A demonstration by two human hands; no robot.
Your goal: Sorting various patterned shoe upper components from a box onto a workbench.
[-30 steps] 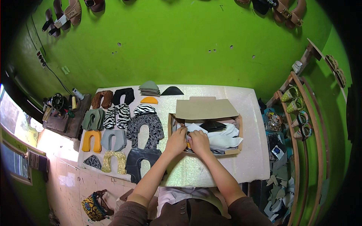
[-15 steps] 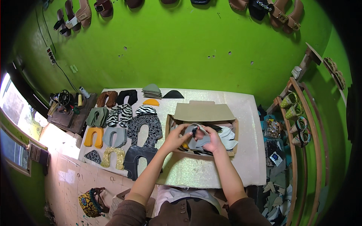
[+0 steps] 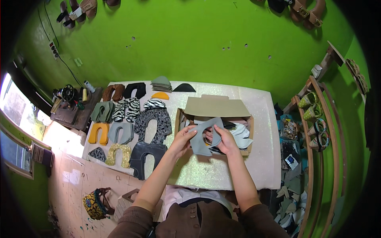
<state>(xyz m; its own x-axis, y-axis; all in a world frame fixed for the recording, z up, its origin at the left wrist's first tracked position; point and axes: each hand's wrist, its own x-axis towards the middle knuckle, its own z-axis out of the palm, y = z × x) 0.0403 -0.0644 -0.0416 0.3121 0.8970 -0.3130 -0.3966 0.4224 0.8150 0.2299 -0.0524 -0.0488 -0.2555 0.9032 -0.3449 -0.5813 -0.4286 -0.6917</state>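
Observation:
Between my two hands is a grey U-shaped cut piece (image 3: 199,143), a shoe upper by its outline, spread open in front of the cardboard box (image 3: 251,137). My left hand (image 3: 183,141) pinches its left edge with the thumb on top. The right side is gripped by my right hand (image 3: 226,141), whose fingertips show through the gap in the middle. Inside the box, partly hidden by my hands, lie white cut pieces (image 3: 241,137) and some dark ones. The box's brown flap (image 3: 216,107) stands raised at the back.
Stacks of U-shaped pieces line the table's left side, among them zebra-striped (image 3: 126,110), mustard (image 3: 98,133), gold (image 3: 118,155) and black (image 3: 147,156) ones. Half-round grey pieces (image 3: 161,84) lie at the back. A sewing machine (image 3: 68,93) stands left; a wooden rack (image 3: 303,119) with sandals stands right.
The grey piece has been lifted slightly and opened out flat, with its U shape now facing me. My hands have moved a little apart. The view has shifted slightly.

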